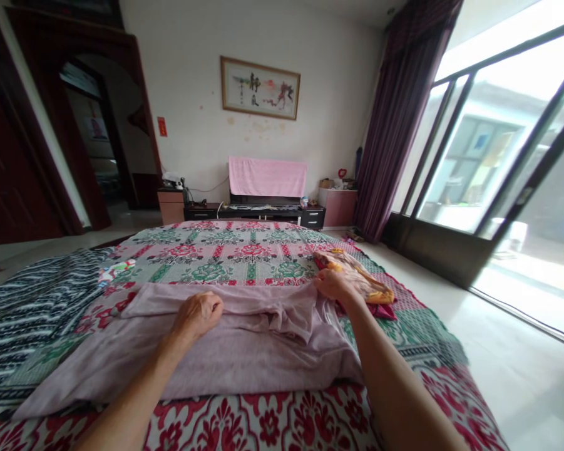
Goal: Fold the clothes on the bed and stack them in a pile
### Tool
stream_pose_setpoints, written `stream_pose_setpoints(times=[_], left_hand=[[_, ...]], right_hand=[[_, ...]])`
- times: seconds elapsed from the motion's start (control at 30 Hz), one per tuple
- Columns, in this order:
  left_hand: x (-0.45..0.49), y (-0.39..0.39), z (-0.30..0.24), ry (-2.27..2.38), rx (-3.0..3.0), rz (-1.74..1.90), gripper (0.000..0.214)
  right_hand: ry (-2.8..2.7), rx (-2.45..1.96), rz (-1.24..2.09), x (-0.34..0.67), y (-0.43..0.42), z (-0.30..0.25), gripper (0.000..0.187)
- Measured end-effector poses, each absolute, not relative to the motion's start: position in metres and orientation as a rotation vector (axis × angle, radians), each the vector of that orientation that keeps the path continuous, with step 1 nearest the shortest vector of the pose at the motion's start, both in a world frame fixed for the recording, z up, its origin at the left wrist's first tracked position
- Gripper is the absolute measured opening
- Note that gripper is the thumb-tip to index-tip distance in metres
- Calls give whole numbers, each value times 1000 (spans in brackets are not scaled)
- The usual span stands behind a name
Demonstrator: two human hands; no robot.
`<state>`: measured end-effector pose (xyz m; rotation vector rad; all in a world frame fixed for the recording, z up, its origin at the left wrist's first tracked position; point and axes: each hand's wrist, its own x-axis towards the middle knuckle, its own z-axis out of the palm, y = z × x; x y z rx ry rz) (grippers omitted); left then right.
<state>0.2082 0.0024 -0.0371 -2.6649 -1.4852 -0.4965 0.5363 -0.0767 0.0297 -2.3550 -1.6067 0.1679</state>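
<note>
Seems mid-fold on limp, pale mauve cloth garment (263, 363), lying around six o'clock on red-green-white floral bedspread (244, 241). Clamps two-o'clock corner in right hand (331, 284), folded layer in left hand (199, 312) toward eleven. Likely calls for straightening bunched cloth.

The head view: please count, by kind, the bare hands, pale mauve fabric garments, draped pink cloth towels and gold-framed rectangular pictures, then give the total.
Bare hands: 2 (left hand, right hand)
Pale mauve fabric garment: 1
Draped pink cloth towel: 1
Gold-framed rectangular picture: 1
Total: 5
</note>
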Motion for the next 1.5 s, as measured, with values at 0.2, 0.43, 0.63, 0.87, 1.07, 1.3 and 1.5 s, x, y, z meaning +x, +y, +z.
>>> stream_pose_setpoints(times=[0.2, 0.43, 0.63, 0.87, 1.07, 1.3, 1.5], left_hand=[[204, 1, -34, -1620, -2553, -424, 28], [202, 4, -39, -1597, -2564, -419, 29], [200, 5, -39, -1624, -2580, -406, 27], [228, -14, -29, -1006, -2773, -848, 38], [278, -50, -19, -521, -2861, -789, 45], [293, -47, -37, -566, -2929, -867, 22], [289, -49, -33, -896, -3023, -1152, 23]], right_hand=[[-1597, -2245, 104, 543, -59, 0, 33], [-1546, -2117, 37, 561, -49, -12, 33], [-1575, -2340, 43, 548, -64, 0, 28], [-1911, -2107, 301, 533, -73, 32, 25], [-2360, -1956, 687, 518, -88, 36, 32], [-2355, -2010, 620, 515, -95, 21, 39], [-2256, -1977, 609, 526, -95, 23, 33]])
